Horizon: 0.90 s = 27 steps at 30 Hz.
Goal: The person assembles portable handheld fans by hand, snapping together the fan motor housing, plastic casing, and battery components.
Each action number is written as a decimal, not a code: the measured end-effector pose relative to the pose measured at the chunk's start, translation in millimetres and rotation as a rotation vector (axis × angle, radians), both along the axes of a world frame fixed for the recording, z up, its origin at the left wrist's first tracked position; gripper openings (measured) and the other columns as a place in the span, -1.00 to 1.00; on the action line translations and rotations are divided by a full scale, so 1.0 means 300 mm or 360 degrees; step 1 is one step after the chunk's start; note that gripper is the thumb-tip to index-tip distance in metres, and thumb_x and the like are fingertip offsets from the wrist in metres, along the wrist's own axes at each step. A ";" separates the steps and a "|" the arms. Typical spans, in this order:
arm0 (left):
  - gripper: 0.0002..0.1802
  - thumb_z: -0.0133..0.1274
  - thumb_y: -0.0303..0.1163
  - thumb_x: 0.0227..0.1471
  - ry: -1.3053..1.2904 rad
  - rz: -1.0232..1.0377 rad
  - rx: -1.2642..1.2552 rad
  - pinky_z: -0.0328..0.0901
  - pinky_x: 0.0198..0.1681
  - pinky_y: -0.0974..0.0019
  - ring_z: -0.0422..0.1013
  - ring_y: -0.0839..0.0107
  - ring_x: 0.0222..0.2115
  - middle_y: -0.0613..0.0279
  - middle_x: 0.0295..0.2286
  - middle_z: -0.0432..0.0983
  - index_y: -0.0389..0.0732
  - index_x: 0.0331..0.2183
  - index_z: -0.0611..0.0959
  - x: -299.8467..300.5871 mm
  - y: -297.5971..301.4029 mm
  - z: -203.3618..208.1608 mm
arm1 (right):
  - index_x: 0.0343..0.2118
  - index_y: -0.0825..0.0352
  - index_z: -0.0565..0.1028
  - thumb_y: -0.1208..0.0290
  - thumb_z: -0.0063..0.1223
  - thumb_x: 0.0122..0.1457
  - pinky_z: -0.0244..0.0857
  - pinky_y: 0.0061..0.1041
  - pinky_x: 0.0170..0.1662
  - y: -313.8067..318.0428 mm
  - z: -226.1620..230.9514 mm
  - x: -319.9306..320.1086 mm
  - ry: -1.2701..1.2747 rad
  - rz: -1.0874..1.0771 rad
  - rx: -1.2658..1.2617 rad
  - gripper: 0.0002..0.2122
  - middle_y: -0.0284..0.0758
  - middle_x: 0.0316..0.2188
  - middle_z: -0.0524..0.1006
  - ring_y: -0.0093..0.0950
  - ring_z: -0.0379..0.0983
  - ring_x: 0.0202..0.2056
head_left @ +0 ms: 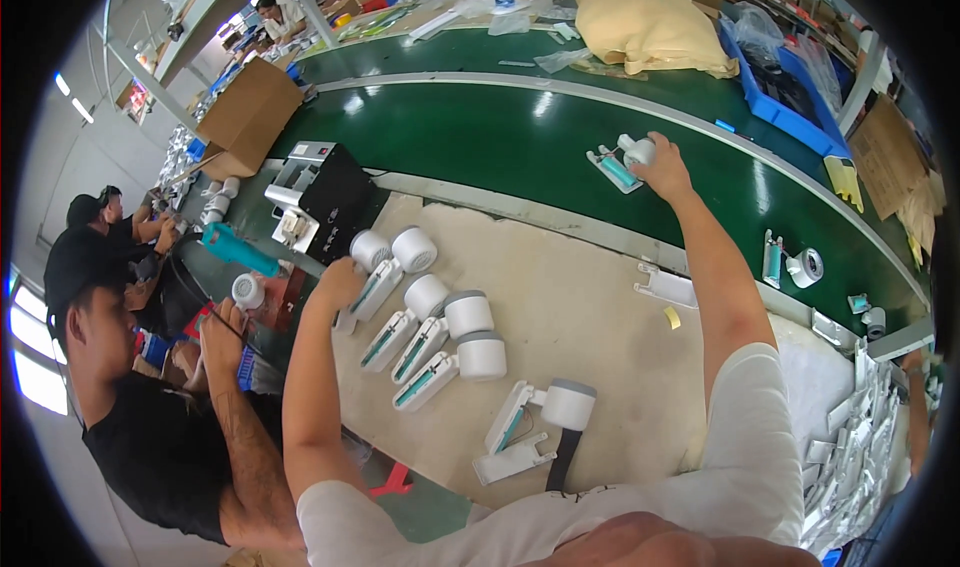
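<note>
My right hand (665,170) reaches far over the green conveyor belt (450,117). Its fingers are closed on the round head of a white handheld device (615,167), whose open handle shows a teal cylinder. On the left, my left hand (343,285) is closed at the neck of the leftmost device in a group; its round head (370,251) shows beyond the fingers, which are partly hidden. Beside it, several similar devices (421,350) lie in a slanted row on the beige work mat (590,317). Nearer me rests another device (568,405) with a loose white handle cover (512,460).
A black-and-silver machine (318,192) stands at the mat's far left. Other devices (803,267) lie on the belt at right. White shell parts (850,447) are heaped at my right. A co-worker in black (170,417) sits close on my left. A blue crate (785,102) stands beyond the belt.
</note>
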<state>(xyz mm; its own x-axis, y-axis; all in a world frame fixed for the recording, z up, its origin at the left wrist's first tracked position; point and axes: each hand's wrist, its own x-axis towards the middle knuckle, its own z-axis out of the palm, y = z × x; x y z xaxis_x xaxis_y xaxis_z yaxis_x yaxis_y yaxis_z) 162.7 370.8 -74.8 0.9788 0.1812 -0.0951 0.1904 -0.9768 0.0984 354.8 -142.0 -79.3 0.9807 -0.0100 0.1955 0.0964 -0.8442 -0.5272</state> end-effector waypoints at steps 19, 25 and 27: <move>-0.63 -0.24 -0.29 0.06 -0.0176 -0.0546 -0.3473 0.29 -0.15 0.27 0.36 0.31 -0.21 0.05 -0.25 0.36 -0.28 -0.11 0.31 -0.291 -1.205 0.255 | 0.02 0.29 0.19 0.49 0.24 -0.18 0.20 -0.42 -0.02 -0.095 0.430 -1.002 -0.0098 0.0629 0.1124 -0.37 -0.26 -0.06 0.27 -0.42 0.24 -0.05; -0.65 -0.27 -0.35 -0.01 0.0577 -0.0696 -0.2970 0.32 -0.56 0.37 0.41 0.36 -0.55 0.06 -0.44 0.42 -0.28 -0.17 0.35 -0.363 -1.181 0.311 | -0.13 0.23 0.37 0.59 0.11 -0.25 0.28 -0.39 -0.11 -0.271 0.444 -1.114 -0.1312 0.0874 -0.0828 -0.52 -0.30 -0.19 0.39 -0.24 0.31 -0.09; -0.68 -0.24 -0.39 -0.07 0.0831 -0.0658 -0.2584 0.27 -0.64 0.42 0.35 0.44 -0.65 0.13 -0.54 0.41 -0.30 -0.23 0.39 -0.399 -1.185 0.325 | -0.15 0.23 0.39 0.58 0.08 -0.22 0.29 -0.39 -0.13 -0.281 0.451 -1.130 -0.1432 0.0878 -0.0862 -0.56 -0.33 -0.22 0.40 -0.26 0.32 -0.10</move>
<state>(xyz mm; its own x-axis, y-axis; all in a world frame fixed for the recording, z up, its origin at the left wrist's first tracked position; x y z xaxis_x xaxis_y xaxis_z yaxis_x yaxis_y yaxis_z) 43.0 15.2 22.7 0.7425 -0.6385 -0.2025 0.3040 0.0518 0.9513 15.9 -226.4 56.1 0.3345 0.6672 0.6656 0.6708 -0.6646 0.3291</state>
